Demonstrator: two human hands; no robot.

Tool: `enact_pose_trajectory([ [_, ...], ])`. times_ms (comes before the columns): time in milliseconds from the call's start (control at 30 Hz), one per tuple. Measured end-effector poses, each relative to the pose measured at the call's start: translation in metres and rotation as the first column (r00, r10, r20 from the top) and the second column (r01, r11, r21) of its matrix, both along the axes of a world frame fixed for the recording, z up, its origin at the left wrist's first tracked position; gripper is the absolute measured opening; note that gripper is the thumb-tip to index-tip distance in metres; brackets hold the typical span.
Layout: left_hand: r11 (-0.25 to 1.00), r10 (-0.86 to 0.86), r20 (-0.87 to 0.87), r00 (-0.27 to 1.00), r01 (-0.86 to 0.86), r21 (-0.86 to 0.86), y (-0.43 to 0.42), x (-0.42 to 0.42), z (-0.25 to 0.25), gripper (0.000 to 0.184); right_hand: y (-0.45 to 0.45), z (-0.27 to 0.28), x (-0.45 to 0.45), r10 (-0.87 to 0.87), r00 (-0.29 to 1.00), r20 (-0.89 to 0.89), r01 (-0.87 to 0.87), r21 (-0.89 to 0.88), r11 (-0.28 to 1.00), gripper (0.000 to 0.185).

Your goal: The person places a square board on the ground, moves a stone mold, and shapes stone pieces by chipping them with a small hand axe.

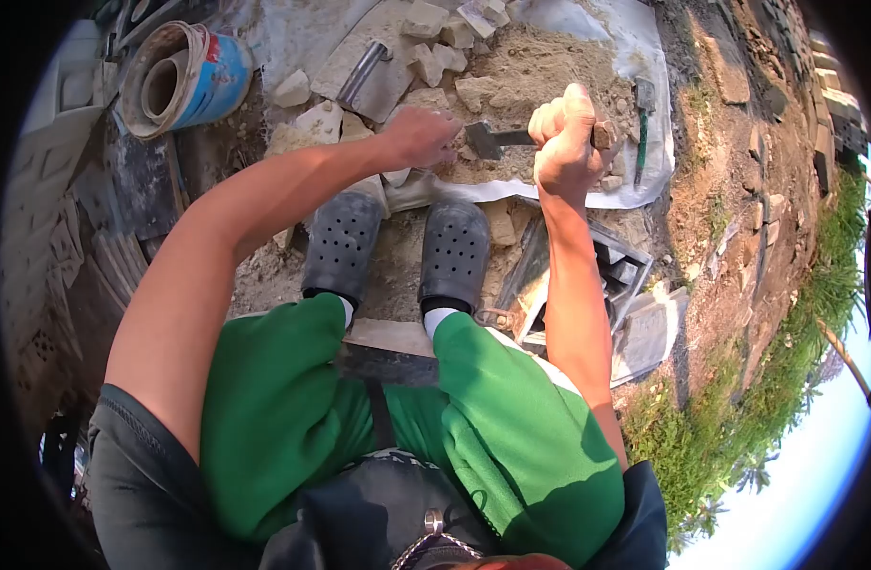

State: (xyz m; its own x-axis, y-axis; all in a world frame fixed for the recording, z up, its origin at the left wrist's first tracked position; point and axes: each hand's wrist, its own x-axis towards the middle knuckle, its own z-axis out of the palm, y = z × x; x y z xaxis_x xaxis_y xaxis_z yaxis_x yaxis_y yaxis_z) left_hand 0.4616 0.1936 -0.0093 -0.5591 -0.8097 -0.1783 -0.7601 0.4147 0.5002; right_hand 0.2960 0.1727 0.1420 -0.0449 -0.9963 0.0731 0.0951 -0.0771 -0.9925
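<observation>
My right hand [566,138] is closed around the handle of a hammer [488,141], whose dark metal head points left toward my other hand. My left hand [422,138] is low over the stones just left of the hammer head, its fingers curled; what they hold, if anything, is hidden. Pale broken stones [439,62] and sandy rubble [540,66] lie on a white sheet [656,142] beyond both hands. On a flat slab left of the rubble rests a metal cylinder [362,74].
A blue and white bucket [212,81] stands at upper left. A green-handled tool [641,133] lies on the sheet at right. Near my right forearm is a metal-framed box [635,275]. My grey clogs [454,249] are below the sheet, and grass [682,451] grows at lower right.
</observation>
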Motion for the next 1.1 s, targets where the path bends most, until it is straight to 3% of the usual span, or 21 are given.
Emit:
enact_pose_trajectory([
  [100,1.0,-0.005,0.031,0.999,0.006,-0.006,0.001,-0.002,0.003,0.034,0.001,0.043,-0.001,0.049,0.999,-0.022,-0.051,-0.1,0.994,0.041],
  [167,1.0,-0.005,0.012,1.0,0.004,0.003,0.002,-0.002,0.0,0.034,0.0,0.074,-0.006,0.114,0.969,0.22,-0.087,-0.129,0.988,0.041],
  [233,1.0,-0.01,-0.006,1.0,0.01,0.003,0.001,-0.002,-0.001,0.034,0.002,0.078,-0.008,0.092,0.969,0.228,-0.069,-0.104,0.992,0.042],
  [300,0.999,0.002,-0.037,0.999,-0.001,0.032,-0.001,-0.003,-0.001,0.033,0.004,0.047,-0.005,0.013,0.991,0.131,-0.004,-0.067,0.998,0.042],
  [367,0.999,-0.013,-0.023,1.0,0.013,0.032,-0.003,-0.004,0.003,0.034,0.012,-0.022,-0.011,0.056,0.973,-0.223,-0.087,-0.133,0.987,0.043],
  [433,1.0,-0.009,-0.004,1.0,0.009,0.03,-0.005,-0.004,0.006,0.034,0.008,-0.011,-0.006,0.03,0.985,-0.172,-0.049,-0.105,0.993,0.043],
  [500,1.0,-0.016,0.013,1.0,0.016,0.015,-0.002,-0.003,0.008,0.035,0.001,0.005,-0.011,0.12,0.992,-0.039,-0.122,-0.045,0.991,0.043],
  [667,1.0,0.01,-0.013,1.0,-0.01,0.007,0.002,0.0,0.004,0.036,0.006,0.067,-0.009,0.179,0.979,0.102,-0.166,-0.123,0.978,0.04],
  [767,0.999,0.017,-0.029,0.999,-0.018,-0.048,0.003,0.002,0.002,0.039,0.012,0.047,-0.005,0.166,0.986,0.018,-0.164,-0.089,0.983,0.04],
  [800,0.996,0.023,-0.028,0.999,-0.026,-0.091,0.005,0.002,0.001,0.041,0.01,0.019,-0.008,0.213,0.975,-0.067,-0.218,-0.095,0.971,0.04],
  [833,0.995,0.02,-0.027,0.999,-0.023,-0.093,0.006,0.004,-0.003,0.041,0.01,-0.016,-0.007,0.195,0.981,-0.006,-0.195,-0.09,0.977,0.04],
  [900,0.974,0.011,-0.056,0.998,-0.023,-0.226,0.008,0.009,-0.01,0.042,0.006,-0.003,0.0,0.198,0.978,-0.071,-0.201,-0.037,0.979,0.04],
  [1000,0.956,0.041,-0.086,0.995,-0.064,-0.286,0.012,0.012,-0.016,0.042,0.003,0.029,-0.001,0.254,0.957,-0.14,-0.266,-0.071,0.961,0.039],
  [1033,0.957,0.043,-0.087,0.995,-0.066,-0.282,0.012,0.013,-0.014,0.042,0.001,0.05,0.001,0.244,0.967,-0.078,-0.253,-0.147,0.956,0.038],
  [1100,0.979,0.031,-0.091,0.995,-0.048,-0.197,0.012,0.014,-0.013,0.041,-0.004,0.066,-0.01,0.282,0.949,0.141,-0.265,-0.127,0.956,0.038],
])
